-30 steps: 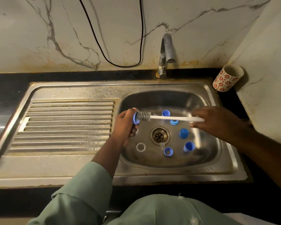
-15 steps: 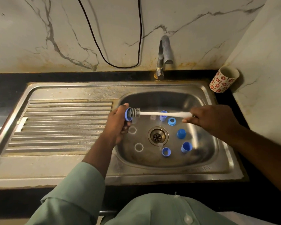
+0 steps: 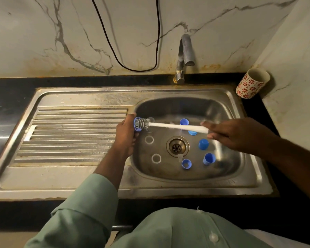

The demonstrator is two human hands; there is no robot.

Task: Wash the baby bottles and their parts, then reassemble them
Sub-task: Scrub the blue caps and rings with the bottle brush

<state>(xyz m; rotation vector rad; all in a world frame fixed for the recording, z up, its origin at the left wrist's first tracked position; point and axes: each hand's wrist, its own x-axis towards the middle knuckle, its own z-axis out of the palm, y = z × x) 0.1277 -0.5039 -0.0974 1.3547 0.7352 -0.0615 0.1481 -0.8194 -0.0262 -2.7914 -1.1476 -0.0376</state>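
While the left hand (image 3: 125, 133) grips a blue ring (image 3: 137, 124) at the basin's left edge, fingers curled round it, the right hand (image 3: 229, 135) pinches the far end of the white brush (image 3: 175, 126) w/ thumb & fingertips. Brush long axis runs nearly level, left-right across the basin, bristle head pointing left into the ring, handle tilting slightly down toward the right. Ring opening faces right, toward the brush.

Both hands hover above the sink (image 3: 249, 178) bowl, approx over its rear half. Open room: ribbed drainboard (image 3: 70, 135) to the left, flat steel lip along the front. Tight spots: tap (image 3: 184, 56) sits behind at the rear rim, and a flowered cup (image 3: 252, 83) stands on the dark bench (image 3: 11, 97) near the back-right corner, close to the side wall.

On the bowl floor (all well below the brush): two clear rings (image 3: 149, 139) left of the drain (image 3: 177, 146), blue caps (image 3: 203, 144) right of it, another blue ring (image 3: 186, 164) near the front, just beside a small clear part that I can't make out.
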